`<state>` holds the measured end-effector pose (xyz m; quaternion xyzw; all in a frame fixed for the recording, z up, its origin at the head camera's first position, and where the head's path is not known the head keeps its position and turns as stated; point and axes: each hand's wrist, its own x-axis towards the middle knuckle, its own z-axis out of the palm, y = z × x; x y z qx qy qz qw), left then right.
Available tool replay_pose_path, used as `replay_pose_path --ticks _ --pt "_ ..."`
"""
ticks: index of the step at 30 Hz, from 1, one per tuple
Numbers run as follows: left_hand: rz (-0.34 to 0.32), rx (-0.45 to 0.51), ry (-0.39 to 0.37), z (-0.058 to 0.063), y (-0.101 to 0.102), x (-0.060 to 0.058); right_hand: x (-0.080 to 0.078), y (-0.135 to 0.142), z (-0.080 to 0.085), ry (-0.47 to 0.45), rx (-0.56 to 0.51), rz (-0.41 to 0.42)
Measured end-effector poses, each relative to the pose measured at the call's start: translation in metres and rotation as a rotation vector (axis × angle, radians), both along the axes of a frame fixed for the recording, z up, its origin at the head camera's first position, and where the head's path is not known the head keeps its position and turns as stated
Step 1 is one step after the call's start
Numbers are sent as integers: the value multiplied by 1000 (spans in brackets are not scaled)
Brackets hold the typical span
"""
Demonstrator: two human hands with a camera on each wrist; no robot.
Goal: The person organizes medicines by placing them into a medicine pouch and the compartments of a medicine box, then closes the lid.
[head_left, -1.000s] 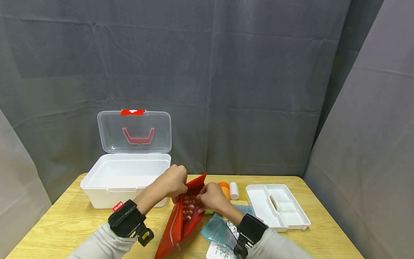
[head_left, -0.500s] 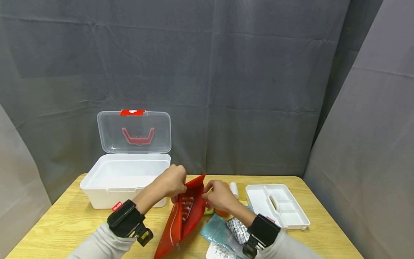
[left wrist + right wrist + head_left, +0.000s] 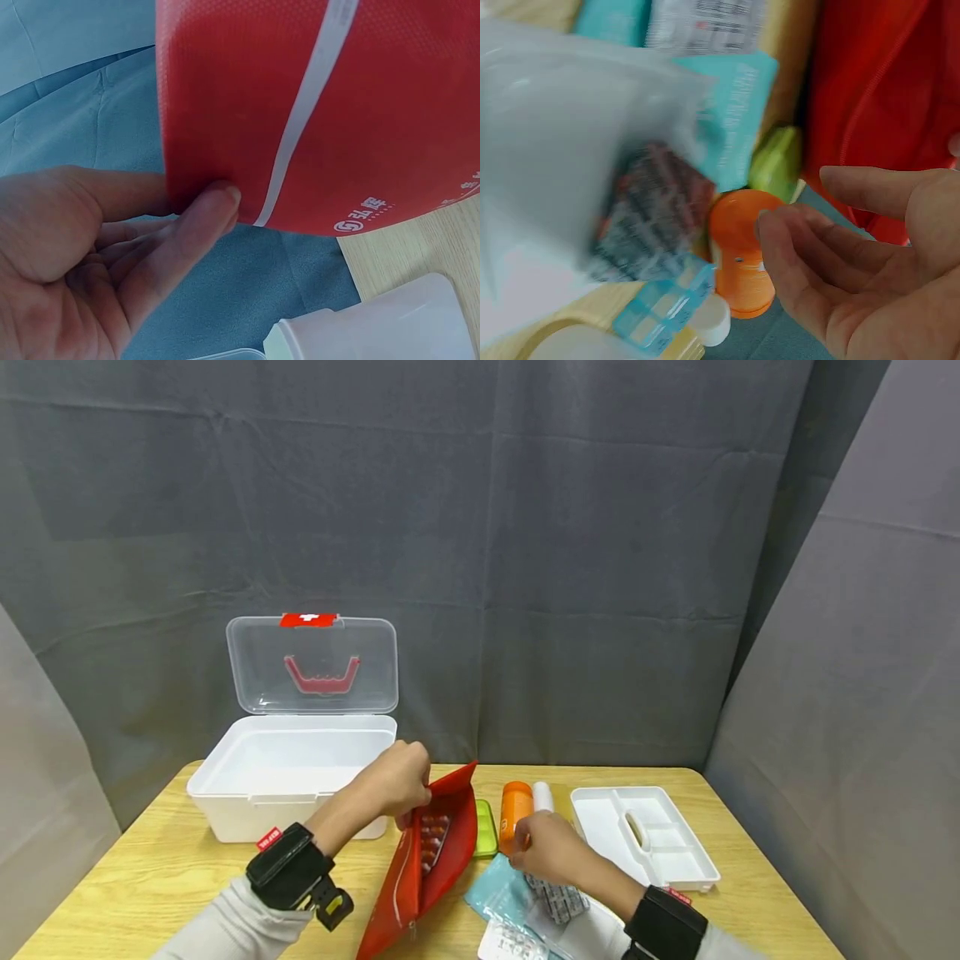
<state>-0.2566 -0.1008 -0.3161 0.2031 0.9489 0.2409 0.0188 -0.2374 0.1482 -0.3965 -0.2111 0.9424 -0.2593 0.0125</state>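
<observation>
My left hand [image 3: 401,783] pinches the top edge of a red zippered pouch [image 3: 456,860], holding it upright and gaping. In the left wrist view, thumb and fingers grip the corner of the pouch [image 3: 225,112]. A blister pack [image 3: 432,842] of reddish pills shows inside the pouch. My right hand [image 3: 558,853] hovers over the supplies beside an orange bottle [image 3: 515,808]. In the right wrist view, the fingers of the right hand [image 3: 855,262] are bent loosely, with a gap to the thumb and nothing between them. Below lie a silver blister pack [image 3: 561,900] and a teal packet [image 3: 497,889].
A white first-aid box [image 3: 247,810] with its clear lid [image 3: 315,643] raised stands at left. A divided white tray [image 3: 675,827] lies at right. Nearby are a green item [image 3: 486,828], a white bottle [image 3: 542,796] and a blue pill organizer [image 3: 664,307].
My right hand has drawn out of the pouch and moved right over the supplies, uncovering the orange bottle and green item. My left hand stays on the pouch.
</observation>
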Motion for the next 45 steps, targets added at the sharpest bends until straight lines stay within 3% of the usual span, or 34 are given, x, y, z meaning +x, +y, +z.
replay_pose_path --ticks 4,14,19,28,34,41,45 --pt "9 -1 -6 -1 0 -1 9 8 -5 -22 75 2" --pt "2 -2 -7 0 -1 0 19 12 -19 -96 316 -96" --pt "8 -2 -6 0 -3 1 20 11 -24 -124 319 -92" --pt "7 18 -30 0 0 0 22 15 -22 -64 261 -44" --pt "2 13 -22 1 0 0 23 12 -11 -64 285 -53" --pt "-3 3 -8 1 1 0 21 11 2 58 289 -54" --pt "-3 1 -3 2 1 1 16 9 7 23 258 -78"
